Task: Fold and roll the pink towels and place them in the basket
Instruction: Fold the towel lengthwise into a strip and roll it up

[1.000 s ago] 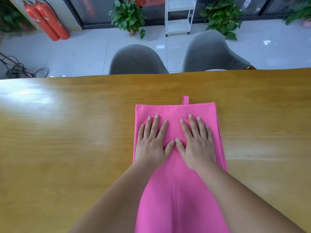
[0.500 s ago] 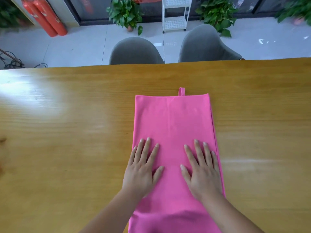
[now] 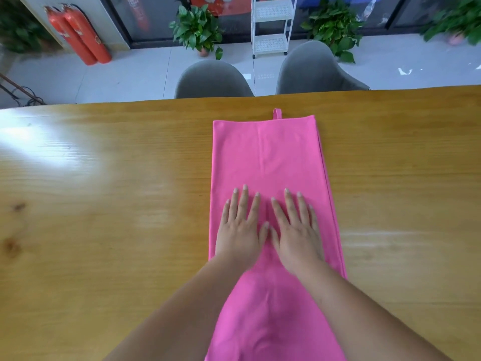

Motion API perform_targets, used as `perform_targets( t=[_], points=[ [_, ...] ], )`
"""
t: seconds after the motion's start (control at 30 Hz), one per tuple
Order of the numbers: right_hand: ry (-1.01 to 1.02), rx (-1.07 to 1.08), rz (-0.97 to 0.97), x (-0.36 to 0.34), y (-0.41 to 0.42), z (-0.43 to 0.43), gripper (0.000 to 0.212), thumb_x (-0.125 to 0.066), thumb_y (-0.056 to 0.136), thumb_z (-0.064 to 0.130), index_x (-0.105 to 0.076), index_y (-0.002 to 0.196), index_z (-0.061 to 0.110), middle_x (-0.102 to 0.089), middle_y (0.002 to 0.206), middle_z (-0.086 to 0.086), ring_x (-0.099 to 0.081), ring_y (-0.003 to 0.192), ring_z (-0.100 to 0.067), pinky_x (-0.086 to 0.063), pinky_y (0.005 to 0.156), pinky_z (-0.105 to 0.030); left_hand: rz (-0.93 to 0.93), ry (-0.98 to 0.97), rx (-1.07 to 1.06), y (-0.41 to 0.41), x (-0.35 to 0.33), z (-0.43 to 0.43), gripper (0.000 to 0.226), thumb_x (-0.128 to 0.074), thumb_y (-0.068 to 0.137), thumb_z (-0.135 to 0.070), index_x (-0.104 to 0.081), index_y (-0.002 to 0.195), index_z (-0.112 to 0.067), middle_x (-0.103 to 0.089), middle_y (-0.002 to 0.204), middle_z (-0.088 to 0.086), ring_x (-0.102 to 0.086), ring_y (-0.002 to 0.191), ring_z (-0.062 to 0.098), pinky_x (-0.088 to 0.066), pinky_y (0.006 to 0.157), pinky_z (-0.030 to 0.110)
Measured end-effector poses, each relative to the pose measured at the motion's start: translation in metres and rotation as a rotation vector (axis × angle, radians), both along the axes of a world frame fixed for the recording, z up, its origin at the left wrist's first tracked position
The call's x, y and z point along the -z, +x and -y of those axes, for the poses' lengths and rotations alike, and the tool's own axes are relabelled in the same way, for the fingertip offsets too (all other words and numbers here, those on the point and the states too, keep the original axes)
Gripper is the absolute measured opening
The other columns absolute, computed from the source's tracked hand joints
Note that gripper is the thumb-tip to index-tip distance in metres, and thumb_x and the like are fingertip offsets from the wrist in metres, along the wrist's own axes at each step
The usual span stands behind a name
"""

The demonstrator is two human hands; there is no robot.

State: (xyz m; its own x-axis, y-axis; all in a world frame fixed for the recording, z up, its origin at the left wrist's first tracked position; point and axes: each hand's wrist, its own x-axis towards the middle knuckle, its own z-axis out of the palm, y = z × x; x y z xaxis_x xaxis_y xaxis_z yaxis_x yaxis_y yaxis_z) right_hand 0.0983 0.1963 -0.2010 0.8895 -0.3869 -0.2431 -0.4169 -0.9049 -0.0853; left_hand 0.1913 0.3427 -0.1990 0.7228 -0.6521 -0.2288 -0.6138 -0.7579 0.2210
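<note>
Far to my left, on the floor beyond the bench, two red fire extinguishers (image 3: 80,35) stand side by side against the wall. The long yellow-brown wooden bench (image 3: 104,204) runs across in front of me, with a pale patch of glare on its left part. Behind its far edge sit a leafy green potted plant (image 3: 197,29) and a grey rounded chair (image 3: 212,80).

The pink cloth towel (image 3: 265,152) lies flat on the bench just right of centre, a long strip running from my body toward the far edge. My left hand (image 3: 239,230) rests palm down on its left half, fingers straight and slightly spread, gripping nothing. A small pink hanging loop (image 3: 277,113) sticks out from the towel's far edge. My right hand (image 3: 298,230) lies flat on the right half in the same way, its thumb almost touching my left thumb. Along the towel's right edge a lower layer seems to peek out, though the view is too soft to be sure.

Further right stand a white tiered shelf trolley (image 3: 272,24), a second grey chair (image 3: 312,69) and another green plant (image 3: 333,27).
</note>
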Motion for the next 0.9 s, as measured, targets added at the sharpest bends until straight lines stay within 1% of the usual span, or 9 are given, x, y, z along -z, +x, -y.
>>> perform_targets(
  t=[0.1,0.2,0.3,0.4,0.5,0.6,0.7,0.8,0.9],
  points=[
    [0.032,0.032,0.020,0.005,-0.063,-0.014,0.072,-0.033,0.105,0.063,-0.013,0.168,0.035,0.002,0.177,-0.003,0.007,0.163,-0.030,-0.015,0.129,-0.055,0.031,0.004,0.074,-0.037,0.013,-0.055,0.076,-0.033,0.109,-0.062,-0.004,0.170,-0.026,0.008,0.177,0.006,0.010,0.163,0.026,-0.009,0.132,0.049],
    [0.040,0.064,0.013,0.007,-0.083,-0.007,0.075,-0.035,0.104,0.063,-0.010,0.168,0.034,0.003,0.177,-0.003,0.009,0.162,-0.031,-0.016,0.130,-0.055,0.048,0.047,0.085,-0.038,0.018,-0.076,0.079,-0.033,0.108,-0.066,-0.002,0.170,-0.028,0.009,0.177,0.005,0.010,0.163,0.026,-0.008,0.132,0.049],
    [0.002,0.070,-0.017,0.009,-0.059,0.006,0.075,-0.028,0.104,0.066,-0.005,0.168,0.035,0.007,0.177,-0.003,0.013,0.162,-0.032,-0.012,0.130,-0.054,0.041,0.085,0.113,-0.015,0.018,-0.056,0.078,-0.027,0.108,-0.067,0.002,0.169,-0.028,0.014,0.176,0.005,0.015,0.162,0.025,-0.005,0.133,0.049],
    [-0.014,0.060,-0.053,0.008,-0.020,0.031,0.074,-0.013,0.104,0.068,0.007,0.167,0.036,0.018,0.175,-0.003,0.021,0.160,-0.032,-0.004,0.131,-0.053,0.021,0.151,0.092,0.024,0.013,-0.027,0.077,-0.015,0.107,-0.067,0.012,0.168,-0.028,0.024,0.174,0.006,0.024,0.160,0.025,0.000,0.132,0.048],
    [-0.025,0.091,-0.094,-0.001,0.015,0.041,0.072,-0.011,0.105,0.065,0.007,0.168,0.034,0.017,0.175,-0.006,0.017,0.160,-0.035,-0.004,0.131,-0.054,0.010,0.226,-0.006,0.042,-0.003,0.010,0.077,-0.012,0.106,-0.062,0.010,0.168,-0.022,0.022,0.173,0.014,0.022,0.160,0.030,0.003,0.131,0.050],
    [-0.030,0.064,-0.045,-0.006,0.013,0.019,0.070,-0.014,0.108,0.064,0.006,0.167,0.033,0.017,0.175,-0.006,0.018,0.160,-0.034,-0.003,0.131,-0.055,-0.005,0.138,-0.027,0.017,-0.012,0.025,0.075,-0.010,0.107,-0.059,0.006,0.168,-0.020,0.020,0.174,0.014,0.023,0.159,0.032,0.002,0.131,0.051],
    [-0.015,0.036,0.010,0.001,-0.040,-0.005,0.071,-0.022,0.108,0.065,-0.004,0.169,0.033,0.008,0.177,-0.005,0.011,0.162,-0.032,-0.009,0.131,-0.055,0.010,0.045,0.054,-0.023,0.002,-0.021,0.075,-0.017,0.108,-0.066,0.002,0.169,-0.027,0.016,0.176,0.006,0.020,0.161,0.026,-0.004,0.132,0.050],
    [0.001,0.082,0.014,0.008,-0.090,-0.001,0.074,-0.030,0.105,0.064,-0.011,0.169,0.033,0.004,0.177,-0.002,0.007,0.163,-0.029,-0.016,0.129,-0.055,0.040,0.036,0.037,-0.038,0.015,-0.071,0.079,-0.032,0.107,-0.067,-0.004,0.170,-0.029,0.009,0.177,0.003,0.010,0.163,0.025,-0.013,0.131,0.051],
    [-0.003,0.095,0.008,0.009,-0.089,0.011,0.075,-0.029,0.103,0.064,-0.008,0.168,0.034,0.006,0.177,0.000,0.009,0.163,-0.027,-0.016,0.130,-0.054,0.049,0.064,0.038,-0.029,0.017,-0.071,0.080,-0.029,0.107,-0.068,0.000,0.169,-0.029,0.013,0.177,0.003,0.014,0.163,0.026,-0.011,0.132,0.051]
  ],
)
